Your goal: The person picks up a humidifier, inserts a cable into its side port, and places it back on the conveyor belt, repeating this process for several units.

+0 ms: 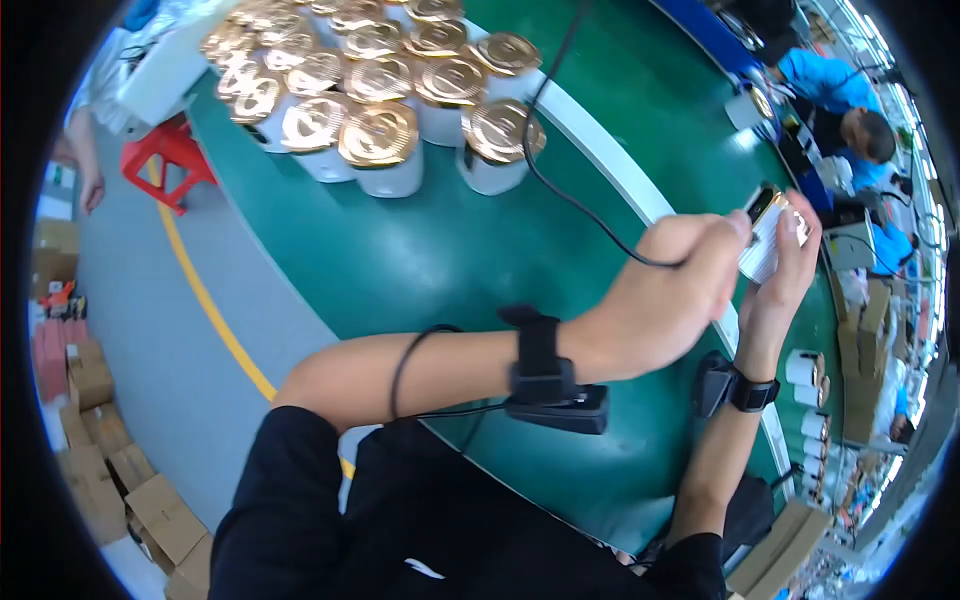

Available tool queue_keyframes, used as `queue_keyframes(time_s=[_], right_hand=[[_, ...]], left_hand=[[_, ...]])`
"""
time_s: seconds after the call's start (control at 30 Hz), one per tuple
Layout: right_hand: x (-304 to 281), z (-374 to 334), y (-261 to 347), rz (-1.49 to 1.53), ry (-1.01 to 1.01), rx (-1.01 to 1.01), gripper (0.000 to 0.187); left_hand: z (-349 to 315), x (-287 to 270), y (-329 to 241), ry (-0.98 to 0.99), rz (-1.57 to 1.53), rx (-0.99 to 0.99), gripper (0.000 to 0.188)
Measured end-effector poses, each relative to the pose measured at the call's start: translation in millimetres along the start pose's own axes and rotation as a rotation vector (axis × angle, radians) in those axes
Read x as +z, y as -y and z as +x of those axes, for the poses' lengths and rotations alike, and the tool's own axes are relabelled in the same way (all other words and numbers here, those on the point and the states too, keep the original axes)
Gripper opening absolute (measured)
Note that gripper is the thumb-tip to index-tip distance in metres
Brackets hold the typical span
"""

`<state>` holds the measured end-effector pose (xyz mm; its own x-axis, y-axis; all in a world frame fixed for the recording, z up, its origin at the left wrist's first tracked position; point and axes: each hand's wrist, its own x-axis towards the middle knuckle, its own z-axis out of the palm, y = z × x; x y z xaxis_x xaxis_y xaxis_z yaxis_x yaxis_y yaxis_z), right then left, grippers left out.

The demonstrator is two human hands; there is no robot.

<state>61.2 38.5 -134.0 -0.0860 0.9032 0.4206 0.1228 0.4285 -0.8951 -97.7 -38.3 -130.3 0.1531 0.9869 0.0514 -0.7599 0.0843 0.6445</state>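
My right hand [785, 262] is closed around a white ribbed canister [760, 258] with a shiny gold top and a dark panel on its side. The canister is tilted, above the far right part of the green table. My left hand [682, 285] is beside it, fingers curled and thumb close to the dark panel. Whatever those fingers hold, if anything, is hidden behind the hand. A thin black cable [570, 198] hangs from the top of the view and reaches the back of my left hand; whether it is gripped cannot be seen.
Many white canisters with gold lids [378, 135] stand at the table's far left. A white rail [610, 150] crosses the green table [400, 250]. A red stool [165, 165] and cardboard boxes [165, 515] are left. People in blue [825, 80] work at right, near more canisters [803, 368].
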Motion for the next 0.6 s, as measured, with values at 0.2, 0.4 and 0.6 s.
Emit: queue_keyframes(time_s=[0.2,0.4,0.6], right_hand=[[80,-15,-47,-0.080,0.142,-0.134,0.023],[154,12,-27,0.160,0.397,-0.014,0.046],[141,43,-54,0.108,0.365,-0.151,0.073]], left_hand=[[-20,24,-4,0.195,0.209,0.323,0.041],[-14,32,-23,0.299,0.198,0.051,0.039],[13,28,-21,0.260,0.302,-0.050,0.039]])
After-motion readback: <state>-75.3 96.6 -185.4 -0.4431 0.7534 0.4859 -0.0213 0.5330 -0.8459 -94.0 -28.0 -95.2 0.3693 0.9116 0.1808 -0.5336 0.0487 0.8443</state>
